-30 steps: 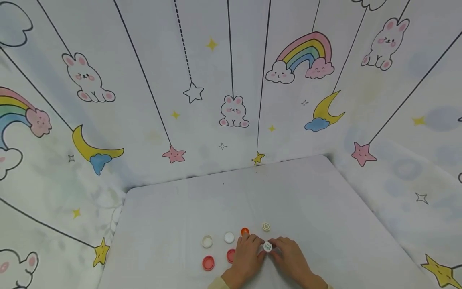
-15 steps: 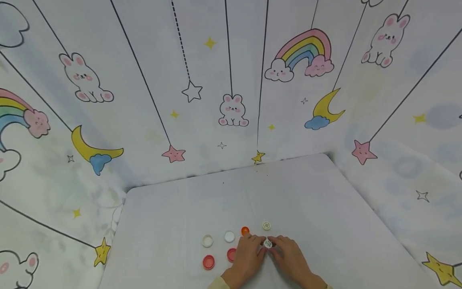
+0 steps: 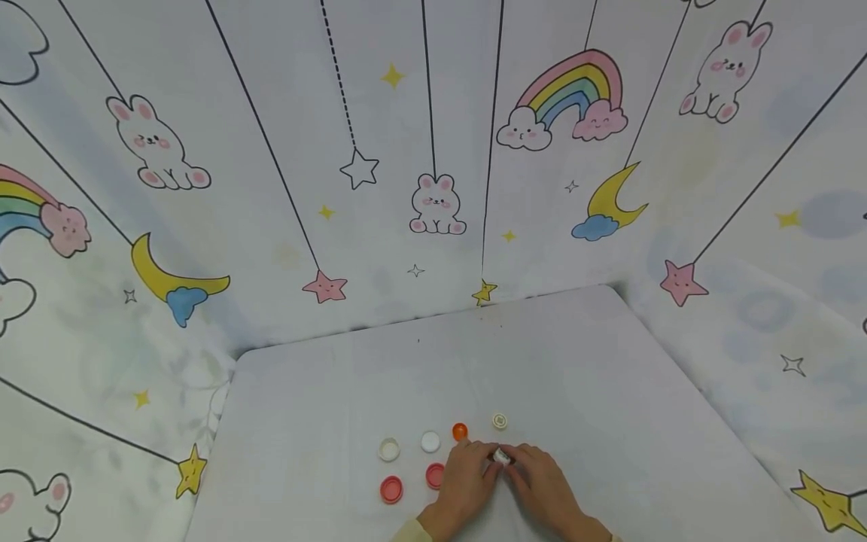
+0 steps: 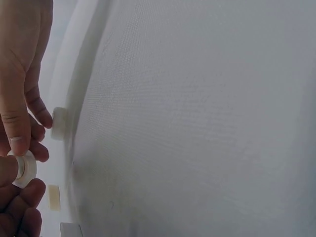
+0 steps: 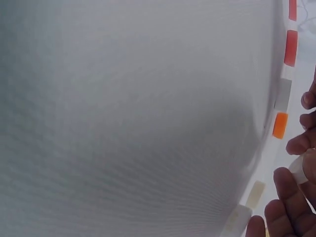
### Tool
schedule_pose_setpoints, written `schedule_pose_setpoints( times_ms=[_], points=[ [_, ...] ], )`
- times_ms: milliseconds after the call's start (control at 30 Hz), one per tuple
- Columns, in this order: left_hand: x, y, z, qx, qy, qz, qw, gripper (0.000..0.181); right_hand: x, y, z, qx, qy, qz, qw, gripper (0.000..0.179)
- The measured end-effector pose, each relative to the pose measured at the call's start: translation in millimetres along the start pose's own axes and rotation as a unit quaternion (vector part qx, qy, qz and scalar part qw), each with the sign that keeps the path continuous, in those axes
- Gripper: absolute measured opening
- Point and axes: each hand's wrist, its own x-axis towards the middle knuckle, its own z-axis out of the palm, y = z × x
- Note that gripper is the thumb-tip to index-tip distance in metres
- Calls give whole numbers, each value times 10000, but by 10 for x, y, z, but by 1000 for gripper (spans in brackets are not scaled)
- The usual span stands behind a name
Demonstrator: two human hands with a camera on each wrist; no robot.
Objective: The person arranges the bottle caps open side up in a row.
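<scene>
Small round white plastic-looking cap [image 3: 502, 457] at lower centre-right of the head view, pinched between thumb and fingers of both the left hand [image 3: 464, 482] and the right hand [image 3: 547, 483]; the two hands nearly meet around it. Dark marks show on the cap; fingers cover much of it. Outer fingers of both hands bend loosely below in the wrist views. Just above the left hand, a bright orange round cap [image 3: 460, 431]; whether they touch, cannot tell. Above the pinched cap, a cream round cap [image 3: 499, 421], apart from both hands. To the left, a plain white round cap [image 3: 430, 441], then an off-white rimmed round cap [image 3: 389, 449]. Below these, two red rimmed round caps: the outer red cap [image 3: 390, 489] fully visible, the inner red cap [image 3: 434, 475] partly covered by the left hand. All lie on a white cloth-covered table [image 3: 305, 421].
</scene>
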Motion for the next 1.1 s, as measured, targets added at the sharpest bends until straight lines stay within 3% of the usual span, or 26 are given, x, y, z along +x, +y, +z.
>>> schedule_pose_setpoints(
  times_ms=[200, 300, 533, 767, 900, 1000, 1100],
  points=[
    [-3, 13, -19, -513, -70, -529, 9973, 18, 25, -24, 7, 94, 102, 62, 9999, 35],
    [14, 19, -22, -933, -217, -952, 9908, 14, 31, -50, -13, 154, 197, 32, 9997, 35],
    [89, 37, -31, -2309, -502, -2003, 9508, 13, 22, -98, -21, 457, 344, 42, 9984, 50],
    [106, 62, -75, -2768, -637, -2331, 9301, 19, 26, -128, -32, 505, 307, 60, 9982, 54],
    [93, 50, -82, -2845, -735, -2230, 9295, 16, 24, -108, -33, 415, 245, 57, 9988, 53],
    [66, 18, -61, -2746, -813, -2006, 9369, 16, 24, -82, -35, 279, 269, -37, 9992, 51],
    [31, -18, -36, -2515, -822, -1671, 9498, 24, 27, -59, -38, 169, 357, -170, 9991, 49]
  ],
)
